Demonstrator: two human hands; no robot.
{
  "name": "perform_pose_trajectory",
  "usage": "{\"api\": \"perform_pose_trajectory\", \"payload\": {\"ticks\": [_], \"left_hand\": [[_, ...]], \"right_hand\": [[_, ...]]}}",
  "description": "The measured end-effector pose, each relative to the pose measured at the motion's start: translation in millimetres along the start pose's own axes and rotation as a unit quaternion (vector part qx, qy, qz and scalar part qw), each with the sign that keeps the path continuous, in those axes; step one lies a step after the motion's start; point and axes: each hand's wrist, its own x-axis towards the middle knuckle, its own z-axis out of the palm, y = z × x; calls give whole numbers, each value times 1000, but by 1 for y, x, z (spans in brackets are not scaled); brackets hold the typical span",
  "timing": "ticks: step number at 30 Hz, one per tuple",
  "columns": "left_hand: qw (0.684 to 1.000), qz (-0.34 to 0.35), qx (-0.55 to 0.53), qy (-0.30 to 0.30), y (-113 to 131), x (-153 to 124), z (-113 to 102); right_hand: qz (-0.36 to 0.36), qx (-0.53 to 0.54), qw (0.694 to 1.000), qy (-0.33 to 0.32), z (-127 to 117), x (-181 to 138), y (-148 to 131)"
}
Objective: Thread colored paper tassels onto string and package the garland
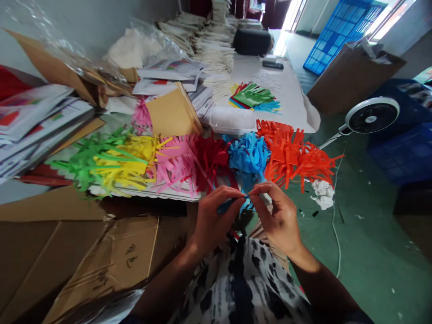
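A row of fringed paper bundles lies across the work surface just above the hands: green [89, 164] at the nine o'clock end, then yellow [135, 164], pink [175, 164], dark red [211, 159], blue [248, 155] and orange [293, 157] toward three o'clock. Behind the pink bundle, at eleven o'clock, a tan paper envelope [172, 114] stands tilted, and a white plastic box [232, 119] sits just beside it toward twelve. Farther back at one o'clock a small fan of mixed coloured strips [254, 96] lies on the white table cover [290, 90]. Tall stacks of pale paper [212, 40] fill the twelve o'clock distance. Flattened cardboard [87, 252] spreads at eight o'clock, close against the left forearm. On the green floor at three o'clock a crumpled white paper scrap [323, 193] lies below the orange fringe, with a white fan [371, 116] and a blue crate [340, 31] well beyond at two o'clock.

The blue bundle hangs directly over the fingertips and partly blends with what they hold.

The left hand [212, 220] and the right hand [278, 220] meet at centre frame, fingers narrowed to a pinch. Between them runs a thin blue paper strip [232, 202], seemingly rolled or folded, though it is too small to tell which. The left hand pinches its seven o'clock end, the right its one o'clock end, thumbs nearly touching.
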Motion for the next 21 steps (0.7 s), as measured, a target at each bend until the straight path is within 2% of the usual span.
{"api": "perform_pose_trajectory", "payload": {"ticks": [7, 12, 17, 21], "left_hand": [[1000, 11, 23, -4, 2, 1, -1], [998, -50, -33, -8, 2, -1, 2], [994, -93, -34, -36, 5, 0, -1], [992, -113, -60, -17, 5, -1, 0]], "right_hand": [[4, -8, 999, -48, -6, 1, 0], [6, -2, 1000, -26, -5, -1, 0], [28, 6, 1000, 11, -8, -2, 3], [41, 50, 998, -10, -6, -2, 5]]}}
